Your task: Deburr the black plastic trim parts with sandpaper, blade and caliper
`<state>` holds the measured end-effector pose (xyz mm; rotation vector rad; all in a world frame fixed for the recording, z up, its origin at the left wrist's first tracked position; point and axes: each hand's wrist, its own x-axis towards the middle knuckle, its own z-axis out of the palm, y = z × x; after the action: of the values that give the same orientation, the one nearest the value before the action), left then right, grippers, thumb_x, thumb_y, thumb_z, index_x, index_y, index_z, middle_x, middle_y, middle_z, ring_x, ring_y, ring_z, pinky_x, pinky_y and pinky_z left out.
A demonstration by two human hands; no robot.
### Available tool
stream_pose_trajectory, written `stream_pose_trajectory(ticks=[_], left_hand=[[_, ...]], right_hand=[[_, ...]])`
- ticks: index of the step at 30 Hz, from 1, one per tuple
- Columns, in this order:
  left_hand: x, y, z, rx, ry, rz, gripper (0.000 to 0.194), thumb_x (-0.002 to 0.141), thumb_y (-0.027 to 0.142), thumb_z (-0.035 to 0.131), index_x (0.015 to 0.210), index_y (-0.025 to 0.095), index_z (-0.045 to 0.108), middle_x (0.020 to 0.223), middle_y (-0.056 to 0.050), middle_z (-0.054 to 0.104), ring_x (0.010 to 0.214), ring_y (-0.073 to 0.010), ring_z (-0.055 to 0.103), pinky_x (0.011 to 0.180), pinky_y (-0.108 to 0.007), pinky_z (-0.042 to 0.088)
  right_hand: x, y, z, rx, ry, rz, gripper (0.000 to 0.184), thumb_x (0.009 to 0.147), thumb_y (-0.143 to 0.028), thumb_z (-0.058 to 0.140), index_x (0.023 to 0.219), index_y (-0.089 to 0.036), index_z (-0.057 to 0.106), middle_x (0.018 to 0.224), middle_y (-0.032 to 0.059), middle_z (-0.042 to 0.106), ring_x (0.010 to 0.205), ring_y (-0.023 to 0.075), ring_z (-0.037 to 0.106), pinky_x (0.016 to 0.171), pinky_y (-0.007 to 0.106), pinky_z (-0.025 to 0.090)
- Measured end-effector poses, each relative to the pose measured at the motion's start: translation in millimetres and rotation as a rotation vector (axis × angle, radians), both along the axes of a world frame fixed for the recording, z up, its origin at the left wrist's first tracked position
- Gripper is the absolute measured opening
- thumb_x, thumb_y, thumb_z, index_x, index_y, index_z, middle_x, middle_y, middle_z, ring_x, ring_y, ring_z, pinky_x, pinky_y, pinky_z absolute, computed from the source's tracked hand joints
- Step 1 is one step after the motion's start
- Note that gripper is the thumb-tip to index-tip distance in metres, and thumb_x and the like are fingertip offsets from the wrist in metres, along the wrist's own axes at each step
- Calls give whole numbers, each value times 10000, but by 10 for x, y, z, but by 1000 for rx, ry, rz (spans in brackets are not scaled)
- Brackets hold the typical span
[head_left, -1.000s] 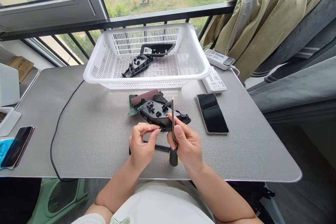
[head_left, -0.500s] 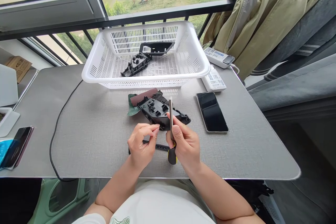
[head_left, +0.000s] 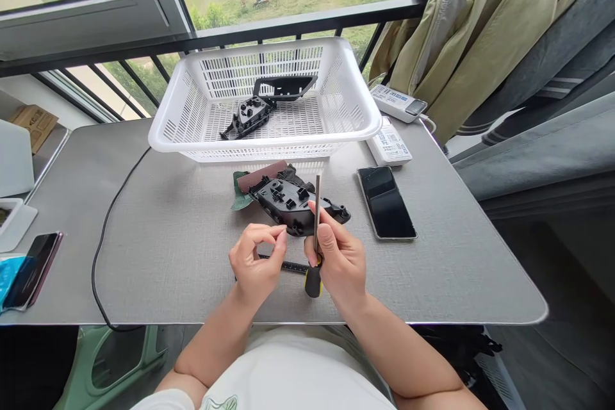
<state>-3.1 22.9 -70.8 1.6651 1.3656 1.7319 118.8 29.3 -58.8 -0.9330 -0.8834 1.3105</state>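
A black moulded plastic part with several raised clips lies on the grey table, its near edge just past my fingers. Under its far end are a green leaf-shaped piece and a reddish-brown strip. My right hand grips a screwdriver with a black and yellow handle, its steel shaft pointing upward beside the part. My left hand is curled just below the part, with no visible object between its fingertips. A black ruler lies beneath both hands.
A white plastic basket on the table holds two black plastic parts. A black phone and white electronic devices lie to the right. A black cable runs along the left. A railing and hanging jacket stand beyond.
My left hand has drawn back from the black part toward the lower left. The part has shifted slightly right, and the screwdriver shaft stands more upright.
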Motion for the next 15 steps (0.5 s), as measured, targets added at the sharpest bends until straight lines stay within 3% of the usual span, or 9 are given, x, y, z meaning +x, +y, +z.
stream_pose_trajectory(ticks=[8, 12, 15], left_hand=[[5, -3, 33, -173, -345, -85, 133, 785, 110, 693, 827, 210, 615, 810, -5, 745, 791, -131, 705, 738, -256, 547], [-10, 41, 82, -309, -621, -112, 130, 748, 203, 749, 815, 211, 638, 767, 4, 752, 691, -111, 693, 592, -190, 534], [-24, 73, 103, -348, -716, -120, 177, 686, 240, 799, 755, 196, 641, 720, 3, 743, 589, -94, 653, 517, -175, 516]], right_hand=[[-2, -5, -18, 5, -12, -12, 393, 854, -477, 634, 1163, -243, 702, 491, -67, 493, 370, 72, 402, 387, 222, 300], [2, -1, -5, -9, 47, -29, 387, 839, -486, 652, 1144, -255, 708, 466, -81, 448, 369, 70, 398, 390, 216, 287], [28, 22, 27, -40, 76, -68, 422, 823, -522, 653, 1135, -244, 707, 442, -94, 385, 358, 73, 371, 388, 220, 269]])
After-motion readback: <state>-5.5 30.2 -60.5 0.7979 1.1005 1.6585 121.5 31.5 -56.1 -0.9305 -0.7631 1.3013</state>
